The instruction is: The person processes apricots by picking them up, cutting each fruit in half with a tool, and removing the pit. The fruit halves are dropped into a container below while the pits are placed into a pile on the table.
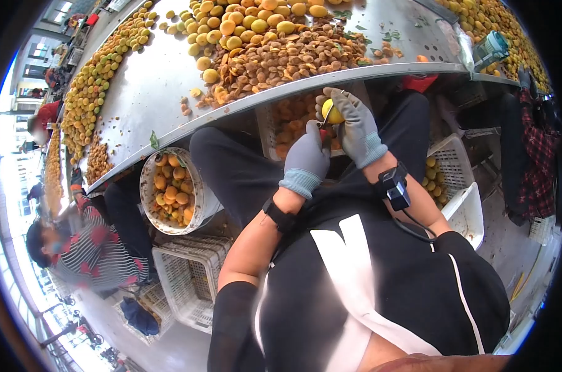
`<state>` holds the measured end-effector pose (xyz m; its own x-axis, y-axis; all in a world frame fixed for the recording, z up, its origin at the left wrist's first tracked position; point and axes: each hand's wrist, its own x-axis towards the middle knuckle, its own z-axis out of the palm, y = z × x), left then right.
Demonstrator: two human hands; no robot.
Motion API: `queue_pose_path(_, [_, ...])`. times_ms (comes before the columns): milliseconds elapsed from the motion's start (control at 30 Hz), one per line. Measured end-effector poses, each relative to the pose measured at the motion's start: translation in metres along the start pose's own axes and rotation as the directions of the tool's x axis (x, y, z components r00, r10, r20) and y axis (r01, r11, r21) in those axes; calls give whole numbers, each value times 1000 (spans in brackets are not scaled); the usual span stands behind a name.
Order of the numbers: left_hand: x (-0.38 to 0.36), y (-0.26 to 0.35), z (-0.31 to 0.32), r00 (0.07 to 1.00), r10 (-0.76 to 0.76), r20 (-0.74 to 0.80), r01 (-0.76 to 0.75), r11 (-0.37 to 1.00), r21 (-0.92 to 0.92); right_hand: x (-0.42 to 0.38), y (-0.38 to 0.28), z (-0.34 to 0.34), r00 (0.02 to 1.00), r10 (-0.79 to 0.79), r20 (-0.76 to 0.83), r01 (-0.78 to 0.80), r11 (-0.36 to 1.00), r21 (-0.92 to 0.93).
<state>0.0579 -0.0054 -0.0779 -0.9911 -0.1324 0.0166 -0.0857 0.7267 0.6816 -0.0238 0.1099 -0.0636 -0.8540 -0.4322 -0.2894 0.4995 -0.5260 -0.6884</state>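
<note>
My right hand (357, 129), in a grey glove, is closed around a yellow apricot (333, 112) above my lap. Beside it my left hand (307, 156), gloved too, grips a small knife (325, 119) with a thin metal blade; a bit of red shows at its handle. The blade touches or nearly touches the apricot's side; whether it has cut in is hard to tell. Under my hands, below the table edge, a crate (267, 133) holds orange apricot pieces (296, 115).
Apricots (250, 25) and brown pits (281, 59) are heaped on the metal table (150, 80). A white bucket (201, 197) of apricots stands left of my knee, above a plastic crate (188, 273). Co-workers (98, 248) sit at both sides. Another crate (451, 161) is at right.
</note>
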Motion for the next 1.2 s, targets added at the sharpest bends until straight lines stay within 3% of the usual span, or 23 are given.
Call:
queue_pose_path(67, [4, 3, -12, 997, -71, 22, 70, 996, 46, 3, -2, 6, 997, 5, 77, -10, 998, 60])
queue_pose_path(133, [7, 3, -21, 994, -100, 53, 96, 993, 67, 2, -5, 8, 984, -4, 176, 42, 977, -209])
queue_pose_path(167, [9, 3, -23, 989, -127, 77, 120, 989, 85, 6, -2, 3, 973, -90, 212, 175, 886, -429])
queue_pose_path(200, [9, 3, -21, 990, -120, 74, 114, 990, 81, 10, 0, -5, 973, -95, 212, 181, 883, -433])
queue_pose_path(267, [6, 2, -16, 987, -137, 77, 135, 990, 37, 15, 5, -19, 931, -195, 308, 362, 584, -726])
queue_pose_path(300, [5, 3, -15, 988, -139, 75, 136, 990, 35, 15, 9, -18, 931, -193, 310, 363, 582, -728])
queue_pose_path(367, [1, 3, -14, 994, -97, 49, 95, 995, 33, 9, 20, -17, 958, -213, 194, 284, 813, -509])
queue_pose_path(400, [0, 6, -15, 993, -101, 52, 100, 995, 32, 5, 22, -12, 959, -209, 192, 279, 814, -509])
queue_pose_path(467, [6, 12, -20, 983, -161, 90, 155, 986, 63, 1, 19, -1, 982, -154, 110, 182, 930, -318])
queue_pose_path(500, [7, 11, -19, 983, -159, 88, 153, 986, 64, -1, 18, 3, 981, -156, 112, 184, 930, -318])
queue_pose_path(567, [5, 5, -14, 995, -98, 34, 98, 995, 0, -6, 16, 9, 997, -33, 77, 42, 992, -117])
queue_pose_path(700, [3, -4, -18, 991, -113, 68, 107, 991, 86, -3, 9, -5, 976, 7, 216, 35, 981, -189])
queue_pose_path(767, [1, 1, -21, 996, -71, 48, 68, 995, 76, 6, 13, -16, 955, -136, 264, 266, 785, -560])
queue_pose_path(800, [-4, 5, -19, 995, -80, 53, 76, 994, 74, -3, 11, -11, 957, -127, 260, 256, 787, -561])
queue_pose_path(867, [-5, 8, -14, 997, -75, 22, 74, 997, 35, -17, 7, 6, 995, 5, 104, 18, 975, -220])
queue_pose_path(900, [-5, 7, -13, 997, -76, 25, 76, 997, 34, -18, 11, 10, 995, 7, 101, 16, 975, -221])
queue_pose_path(967, [-1, 5, -15, 994, -105, 38, 102, 992, 77, -17, 14, 18, 981, 166, 102, -183, 964, 193])
queue_pose_path(1000, [1, 1, -17, 994, -104, 36, 100, 992, 80, -15, 13, 9, 981, 164, 105, -182, 964, 194])
queue_pose_path(1067, [-1, -8, -19, 994, -99, 48, 92, 988, 125, -10, 15, -19, 960, 208, 187, -156, 953, -258])
queue_pose_path(1100, [4, -9, -19, 995, -87, 41, 82, 989, 123, -3, 16, -19, 962, 197, 191, -143, 954, -262])
queue_pose_path(1167, [-1, -5, -17, 998, -56, 30, 53, 993, 101, -3, 20, -20, 978, -160, 133, 208, 787, -581])
queue_pose_path(1200, [-1, -2, -17, 998, -55, 29, 52, 994, 98, -4, 17, -20, 978, -161, 133, 208, 784, -584])
